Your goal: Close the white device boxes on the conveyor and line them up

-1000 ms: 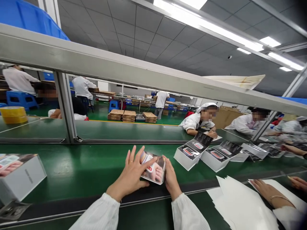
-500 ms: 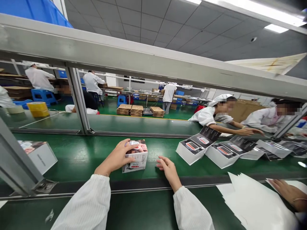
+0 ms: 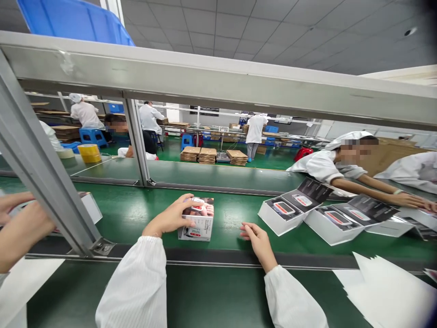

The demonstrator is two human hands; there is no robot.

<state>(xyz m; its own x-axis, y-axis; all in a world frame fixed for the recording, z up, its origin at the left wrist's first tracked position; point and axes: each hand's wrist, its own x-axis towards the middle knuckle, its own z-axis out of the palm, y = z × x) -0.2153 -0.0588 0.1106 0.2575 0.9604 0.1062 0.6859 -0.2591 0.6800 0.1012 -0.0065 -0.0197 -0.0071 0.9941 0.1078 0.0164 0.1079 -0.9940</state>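
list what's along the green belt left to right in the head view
co-worker's hand → left hand → printed product box → right hand → open white box with dark lid → second open white box

Bright even overhead light; faint shadows; sheen on green conveyor belt (image 3: 232,212); edges bowed, corners dark.
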